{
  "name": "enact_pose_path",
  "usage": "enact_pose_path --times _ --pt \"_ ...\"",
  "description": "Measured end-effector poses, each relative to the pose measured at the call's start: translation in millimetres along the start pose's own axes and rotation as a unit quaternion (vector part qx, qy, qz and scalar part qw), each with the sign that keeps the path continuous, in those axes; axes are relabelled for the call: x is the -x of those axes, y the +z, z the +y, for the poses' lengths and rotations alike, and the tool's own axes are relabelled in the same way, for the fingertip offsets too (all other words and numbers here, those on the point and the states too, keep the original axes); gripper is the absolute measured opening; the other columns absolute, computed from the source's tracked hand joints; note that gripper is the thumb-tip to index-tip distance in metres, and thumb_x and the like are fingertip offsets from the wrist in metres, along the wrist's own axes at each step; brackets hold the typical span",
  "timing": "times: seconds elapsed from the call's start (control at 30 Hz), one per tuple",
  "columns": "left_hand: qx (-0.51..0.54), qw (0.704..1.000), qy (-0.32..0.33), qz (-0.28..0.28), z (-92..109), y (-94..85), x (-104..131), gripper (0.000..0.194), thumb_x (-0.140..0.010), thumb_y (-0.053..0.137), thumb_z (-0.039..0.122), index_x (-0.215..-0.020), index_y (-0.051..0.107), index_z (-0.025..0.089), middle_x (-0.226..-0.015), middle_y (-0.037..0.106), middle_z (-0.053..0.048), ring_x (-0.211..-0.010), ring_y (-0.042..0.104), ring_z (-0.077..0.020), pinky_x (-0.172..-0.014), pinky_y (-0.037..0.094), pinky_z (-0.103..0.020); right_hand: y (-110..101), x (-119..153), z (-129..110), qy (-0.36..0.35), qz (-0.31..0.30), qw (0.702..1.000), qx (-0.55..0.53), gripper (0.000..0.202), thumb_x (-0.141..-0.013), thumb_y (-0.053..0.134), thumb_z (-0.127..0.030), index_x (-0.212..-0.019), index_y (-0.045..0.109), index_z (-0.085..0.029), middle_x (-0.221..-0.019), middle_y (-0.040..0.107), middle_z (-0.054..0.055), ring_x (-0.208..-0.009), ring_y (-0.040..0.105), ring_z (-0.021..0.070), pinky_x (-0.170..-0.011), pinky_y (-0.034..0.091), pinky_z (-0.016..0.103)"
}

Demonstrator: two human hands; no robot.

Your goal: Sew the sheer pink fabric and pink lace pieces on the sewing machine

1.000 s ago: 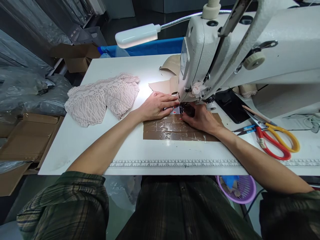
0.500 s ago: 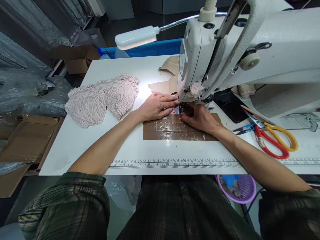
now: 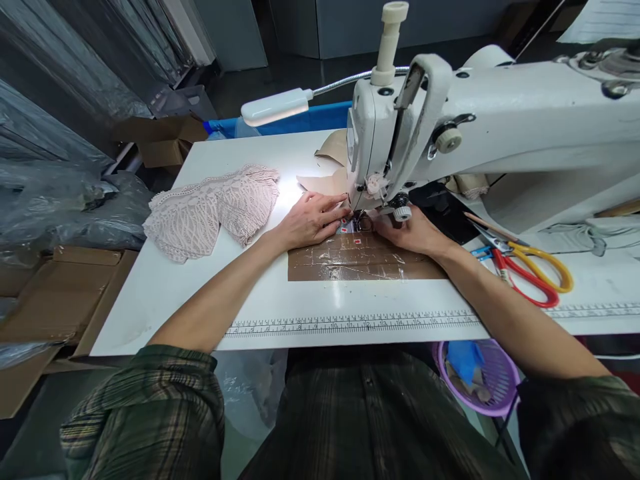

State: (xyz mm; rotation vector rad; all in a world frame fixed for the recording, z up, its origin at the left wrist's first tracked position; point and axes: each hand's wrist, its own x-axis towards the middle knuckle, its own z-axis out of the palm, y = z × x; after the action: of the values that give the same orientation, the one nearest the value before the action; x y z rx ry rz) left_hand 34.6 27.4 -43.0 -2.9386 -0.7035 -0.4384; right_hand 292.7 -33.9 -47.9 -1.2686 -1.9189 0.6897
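Observation:
My left hand [image 3: 315, 219] lies with its fingers stretched out flat just left of the presser foot [image 3: 361, 223] of a white sewing machine [image 3: 370, 127]. Its fingertips press at the edge of a beige piece of material [image 3: 327, 184]. On the other side of the needle area, my right hand [image 3: 413, 230] is closed, with curled fingers partly hidden behind the machine head; what they hold, if anything, is hidden. Both hands rest by a brown taped sheet [image 3: 345, 261] on the table. Small red-and-white marks [image 3: 357, 241] show beside the foot.
Pink lace fabric [image 3: 215, 207] lies at left. Scissors with red handles [image 3: 530, 287] and yellow handles [image 3: 550, 263] sit at right, near a dark flat object [image 3: 445, 213]. A ruler strip [image 3: 350, 325] runs along the table's front. A lamp [image 3: 275, 107] hangs above; a purple basket [image 3: 505, 373] stands below.
The camera view has shifted, showing more of the machine. My right hand has moved slightly right, away from the presser foot, uncovering a red-and-white mark. My left hand stays in place.

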Motion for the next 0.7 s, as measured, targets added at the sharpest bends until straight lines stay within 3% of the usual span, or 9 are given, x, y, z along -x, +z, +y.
enact_pose_path --times 0.2,0.47,0.6,0.7 --pt "0.019 1.0 -0.017 0.017 -1 7.6 2 0.037 -0.104 0.04 0.036 -0.126 0.067 0.023 -0.12 0.07 -0.008 -0.105 0.062 -0.0228 -0.095 0.041 -0.041 6 2 5 0.004 -0.01 0.999 0.04 0.034 -0.087 0.061 -0.039 -0.112 0.069 -0.018 -0.112 0.071 0.01 -0.099 0.067 0.0249 -0.095 0.053 0.042" --pt "0.023 0.999 -0.031 0.026 3 9.9 4 0.035 -0.103 0.042 0.031 -0.125 0.066 0.02 -0.126 0.069 -0.01 -0.108 0.063 -0.0228 -0.091 0.048 -0.039 8 7 -5 0.01 -0.026 0.993 0.118 0.042 -0.089 0.054 -0.04 -0.121 0.071 -0.02 -0.122 0.069 0.013 -0.107 0.067 0.0287 -0.096 0.053 0.043" --pt "-0.044 0.996 -0.07 0.023 17 3.2 8 0.035 -0.103 0.039 0.025 -0.128 0.063 0.018 -0.139 0.063 -0.011 -0.118 0.061 -0.0223 -0.094 0.049 -0.04 4 11 -9 0.09 -0.028 0.975 0.202 0.044 -0.088 0.051 -0.045 -0.118 0.071 -0.019 -0.106 0.071 0.016 -0.092 0.07 0.0323 -0.078 0.055 0.042" --pt "-0.091 0.992 -0.092 0.001 24 -10.9 17 0.034 -0.105 0.04 0.029 -0.126 0.063 0.017 -0.143 0.06 -0.011 -0.117 0.061 -0.0212 -0.099 0.047 -0.04 1 10 -3 0.087 -0.037 0.969 0.228 0.04 -0.089 0.046 -0.05 -0.102 0.072 -0.022 -0.089 0.071 0.017 -0.093 0.069 0.0349 -0.072 0.054 0.041"
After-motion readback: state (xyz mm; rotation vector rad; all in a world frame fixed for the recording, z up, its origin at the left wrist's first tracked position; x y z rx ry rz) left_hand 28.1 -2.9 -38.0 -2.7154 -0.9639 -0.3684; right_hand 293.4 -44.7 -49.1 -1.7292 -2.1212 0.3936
